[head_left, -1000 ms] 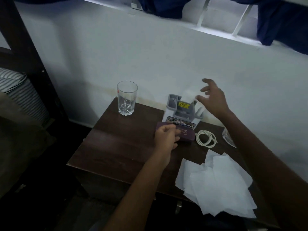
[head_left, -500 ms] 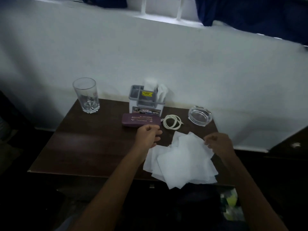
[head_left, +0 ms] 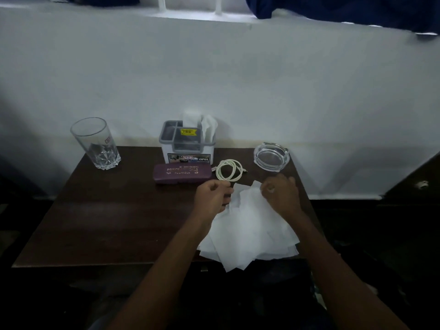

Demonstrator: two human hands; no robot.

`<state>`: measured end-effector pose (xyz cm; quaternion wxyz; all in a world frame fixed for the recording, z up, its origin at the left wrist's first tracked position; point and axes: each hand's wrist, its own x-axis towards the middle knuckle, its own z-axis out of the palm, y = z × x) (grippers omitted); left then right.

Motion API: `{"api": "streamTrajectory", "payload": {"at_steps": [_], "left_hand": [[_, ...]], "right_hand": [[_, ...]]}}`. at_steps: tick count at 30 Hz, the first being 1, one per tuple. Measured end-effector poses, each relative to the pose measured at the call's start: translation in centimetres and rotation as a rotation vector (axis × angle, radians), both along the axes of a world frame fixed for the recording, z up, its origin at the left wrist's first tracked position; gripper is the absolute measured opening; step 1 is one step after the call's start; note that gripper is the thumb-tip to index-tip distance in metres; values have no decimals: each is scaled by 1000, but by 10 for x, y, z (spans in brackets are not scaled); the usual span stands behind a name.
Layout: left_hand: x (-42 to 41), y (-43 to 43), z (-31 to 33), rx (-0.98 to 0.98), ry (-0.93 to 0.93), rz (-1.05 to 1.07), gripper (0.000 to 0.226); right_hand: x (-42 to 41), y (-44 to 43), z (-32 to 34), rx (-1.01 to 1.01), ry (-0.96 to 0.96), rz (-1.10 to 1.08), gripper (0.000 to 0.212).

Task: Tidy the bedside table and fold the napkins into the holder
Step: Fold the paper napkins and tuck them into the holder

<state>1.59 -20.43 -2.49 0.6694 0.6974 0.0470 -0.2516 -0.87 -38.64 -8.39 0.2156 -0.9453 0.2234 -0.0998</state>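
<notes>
One head-worn view looks forward and down from the near edge of the counter [head_left: 107, 222], close above it, facing the far wall [head_left: 238, 79].

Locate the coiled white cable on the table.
Head view: the coiled white cable lies right of the purple case, left of the glass ashtray.

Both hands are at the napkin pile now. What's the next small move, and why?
Probably lift the top napkin by its far edge and fold it in half. The left hand and right hand sit curled at that edge, whether pinching is unclear, and the holder already has folded ones standing in it.
</notes>
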Motion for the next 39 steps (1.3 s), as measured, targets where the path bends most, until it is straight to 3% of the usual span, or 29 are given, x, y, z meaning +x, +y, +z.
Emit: {"api": "streamTrajectory", "payload": {"at_steps": [5,10,12,16,20,23,26,28,30,32,34,36,39], "left_hand": [[3,6,-2,17,-14,8,16],[3,7,-2,18,-7,1,19],[4,9,-1,19,-3,8,19],[6,11,0,25,3,10,20],[5,11,4,13,-64,-51,24],[1,9,9,-80,-124,-179,24],[-5,6,11,-118,-125,-273,66],[-5,5,9,-113,-129,-324,79],[-5,4,6,-113,-105,-328,65],[-4,4,7,-64,-97,-257,36],[-2,7,6,-29,-75,-175,26],[2,9,5,-23,-26,-94,26],[8,12,2,10,28,22,24]], "right_hand": [[3,-1,14,235,-197,-26,16],[2,3,-10,-61,50,47,24],[3,3,-7,-47,-7,40,13],[5,-2,19,201,-137,6,23],[-5,9,65,564,-137,143,11],[-8,20,87,628,-151,215,6],[-5,30,94,746,-174,229,14],[-2,34,92,791,-183,190,15],[0,35,88,808,-196,130,16],[2,32,86,837,-201,79,17],[1,24,83,871,-204,0,16],[-1,8,73,778,-216,-147,14],[-6,-19,48,375,-63,-293,13]]}}
